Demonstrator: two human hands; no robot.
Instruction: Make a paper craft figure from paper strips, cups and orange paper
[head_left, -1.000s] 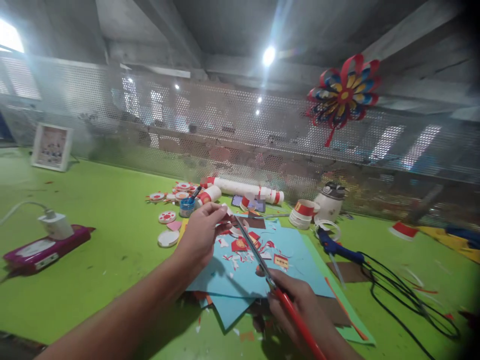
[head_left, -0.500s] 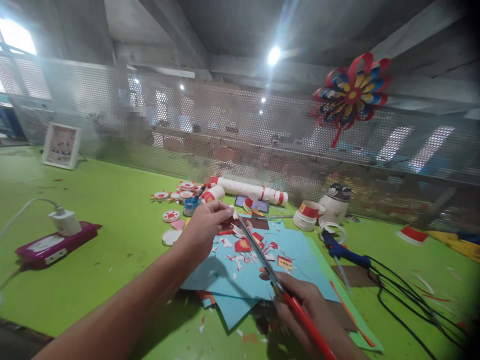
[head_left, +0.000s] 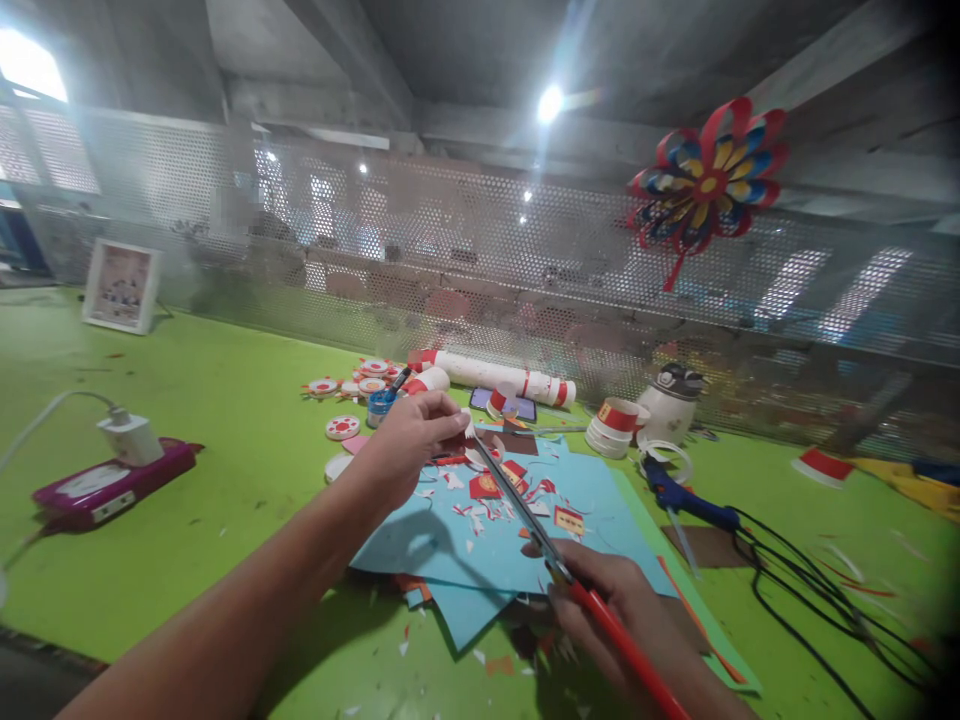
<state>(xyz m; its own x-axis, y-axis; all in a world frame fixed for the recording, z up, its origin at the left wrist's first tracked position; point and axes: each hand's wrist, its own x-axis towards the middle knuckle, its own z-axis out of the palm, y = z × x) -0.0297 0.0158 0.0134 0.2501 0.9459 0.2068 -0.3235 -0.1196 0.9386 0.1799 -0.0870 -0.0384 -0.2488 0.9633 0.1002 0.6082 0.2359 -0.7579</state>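
My left hand (head_left: 405,445) pinches a small white paper piece (head_left: 468,428) above the green table (head_left: 225,480). My right hand (head_left: 615,610) grips red-handled scissors (head_left: 540,545), whose long blades reach up to that paper piece. Beneath both hands lie light blue paper sheets (head_left: 487,540) strewn with red and white paper scraps (head_left: 487,490).
A purple power strip with a white charger (head_left: 112,475) sits at the left. White and red paper tubes (head_left: 495,378), round discs (head_left: 341,427), a blue paint pot (head_left: 381,403), stacked cups (head_left: 611,428), a blue glue gun (head_left: 679,495) with black cables (head_left: 817,590); a paper pinwheel (head_left: 705,185) hangs on the mesh wall.
Both hands keep their grip; the view has drifted slightly, and the hands with scissors and paper piece sit a little higher and further right.
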